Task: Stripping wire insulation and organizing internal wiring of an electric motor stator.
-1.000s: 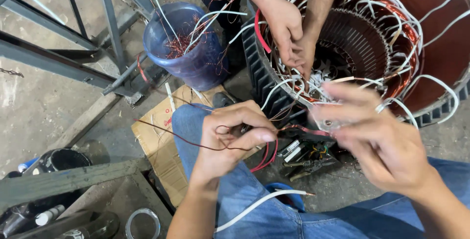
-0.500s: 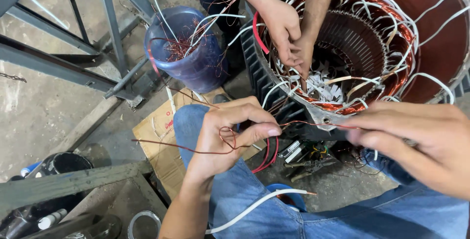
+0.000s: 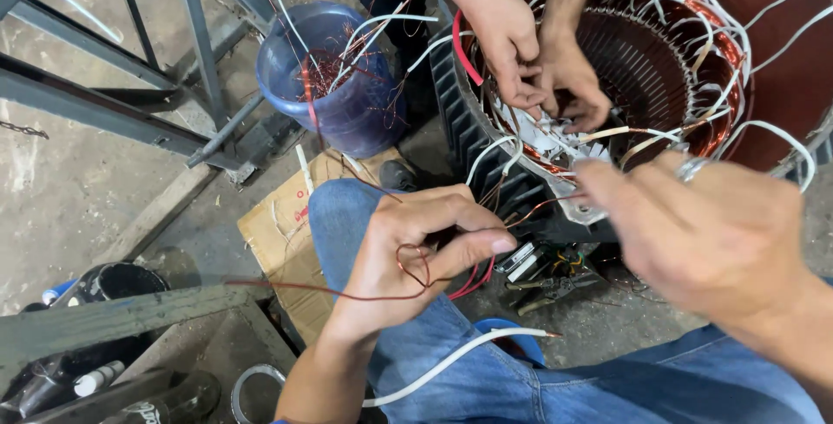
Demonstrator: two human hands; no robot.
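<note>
Close up, left hand [image 3: 408, 250]: fingers pinched shut on a thin copper wire [image 3: 347, 292], above the denim knee
Right hand [image 3: 711, 233]: blurred, knuckles up; grip cannot be told
Motor stator [image 3: 659, 68]: just ahead, copper windings, white sleeves
Co-worker's hands [image 3: 538, 59]: on the stator's near rim
Blue bucket [image 3: 347, 85]: left of stator, wire scraps inside

Right hand [image 3: 711, 233] is blurred; its fingertips [image 3: 599, 177] hide part of the stator [image 3: 685, 59], itself cut off.
</note>
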